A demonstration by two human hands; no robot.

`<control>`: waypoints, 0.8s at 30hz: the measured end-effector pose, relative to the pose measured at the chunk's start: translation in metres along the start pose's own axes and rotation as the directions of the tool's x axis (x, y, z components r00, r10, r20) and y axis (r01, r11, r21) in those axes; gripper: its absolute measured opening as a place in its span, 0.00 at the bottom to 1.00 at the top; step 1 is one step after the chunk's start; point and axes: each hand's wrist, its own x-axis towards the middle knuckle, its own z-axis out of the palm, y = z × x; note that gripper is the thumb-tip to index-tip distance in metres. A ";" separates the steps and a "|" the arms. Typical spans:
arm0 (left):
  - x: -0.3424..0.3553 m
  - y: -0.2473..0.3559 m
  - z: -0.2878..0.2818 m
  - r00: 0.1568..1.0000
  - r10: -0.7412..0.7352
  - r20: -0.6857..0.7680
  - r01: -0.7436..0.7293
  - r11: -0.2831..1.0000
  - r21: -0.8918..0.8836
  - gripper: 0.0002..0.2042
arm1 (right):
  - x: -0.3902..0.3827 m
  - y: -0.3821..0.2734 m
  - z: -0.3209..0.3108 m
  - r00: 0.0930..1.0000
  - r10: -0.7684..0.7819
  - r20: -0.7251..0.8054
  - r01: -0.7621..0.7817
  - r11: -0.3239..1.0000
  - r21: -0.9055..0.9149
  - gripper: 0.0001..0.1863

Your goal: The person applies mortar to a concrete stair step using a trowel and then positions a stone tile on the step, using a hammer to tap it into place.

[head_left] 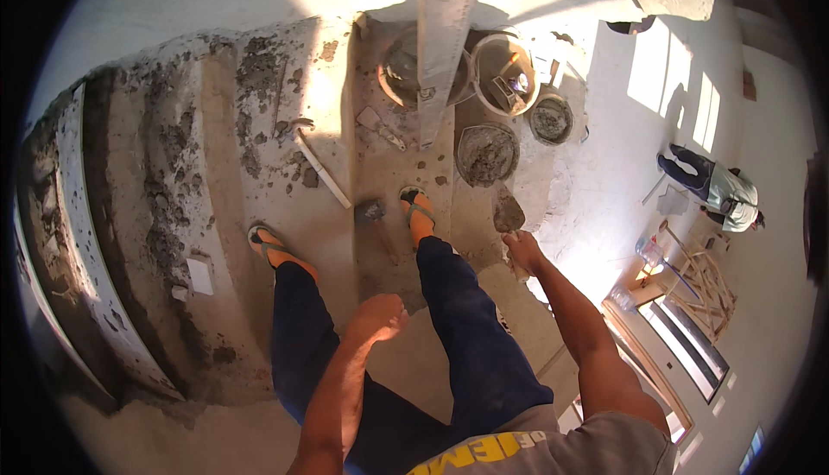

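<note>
My right hand grips a trowel, its mortar-smeared blade pointing away from me. Just beyond the blade stands a bucket of grey mortar. My left hand is a closed fist over my legs, with nothing visible in it. Between my feet and the left hand lies a dark-headed tool with a wooden handle. Farther off, a scraper rests on the step, and a hammer with a pale handle lies to its left.
A long straightedge stands in front of a round bucket. A white bucket holds tools; a smaller mortar bucket sits beside it. Mortar-spattered steps descend leftward. Far right, another person stands near wooden trestles.
</note>
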 end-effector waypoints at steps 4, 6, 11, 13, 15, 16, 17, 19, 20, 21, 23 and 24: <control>-0.044 0.007 -0.005 0.988 0.075 -0.134 -0.097 0.981 -0.166 0.11 | -0.043 -0.049 0.069 0.883 -0.441 0.164 0.469 0.806 -0.360 0.23; -0.051 -0.011 0.007 0.964 0.108 -0.244 -0.167 0.957 -0.238 0.08 | -0.104 -0.157 0.103 0.895 -0.197 0.401 0.336 0.889 -0.312 0.31; -0.035 -0.035 0.022 0.929 0.179 -0.325 -0.268 0.930 -0.253 0.07 | -0.102 -0.239 0.210 0.538 -0.538 0.649 0.832 0.464 -0.304 0.27; -0.021 -0.032 0.042 0.913 0.191 -0.361 -0.304 0.908 -0.287 0.07 | -0.104 -0.268 0.263 0.394 -0.566 0.724 0.917 0.290 -0.273 0.26; -0.014 -0.025 0.059 0.892 0.201 -0.405 -0.343 0.885 -0.316 0.10 | -0.117 -0.298 0.313 0.383 -0.453 0.805 0.924 0.195 -0.329 0.25; -0.014 -0.023 0.065 0.879 0.201 -0.432 -0.361 0.873 -0.328 0.11 | -0.126 -0.310 0.338 0.383 -0.398 0.834 0.924 0.143 -0.356 0.24; -0.015 -0.025 0.067 0.865 0.201 -0.460 -0.379 0.862 -0.336 0.13 | -0.134 -0.319 0.362 0.376 -0.384 0.843 0.925 0.103 -0.365 0.23; -0.032 -0.038 0.058 0.844 0.231 -0.484 -0.431 0.829 -0.356 0.11 | -0.147 -0.334 0.409 0.362 -0.358 0.861 0.925 0.022 -0.380 0.21; -0.043 -0.045 0.055 0.834 0.245 -0.495 -0.456 0.810 -0.368 0.11 | -0.154 -0.341 0.431 0.318 -0.413 0.853 0.933 -0.025 -0.360 0.21; -0.048 -0.048 0.051 0.821 0.239 -0.519 -0.467 0.804 -0.368 0.13 | -0.159 -0.350 0.447 0.276 -0.479 0.833 0.935 -0.068 -0.349 0.20; -0.052 -0.054 0.044 0.797 0.226 -0.559 -0.487 0.789 -0.375 0.17 | -0.170 -0.370 0.479 0.228 -0.557 0.798 0.919 -0.148 -0.366 0.20; -0.051 -0.058 0.043 0.787 0.223 -0.575 -0.498 0.780 -0.379 0.18 | -0.175 -0.382 0.494 0.225 -0.576 0.786 0.901 -0.183 -0.392 0.20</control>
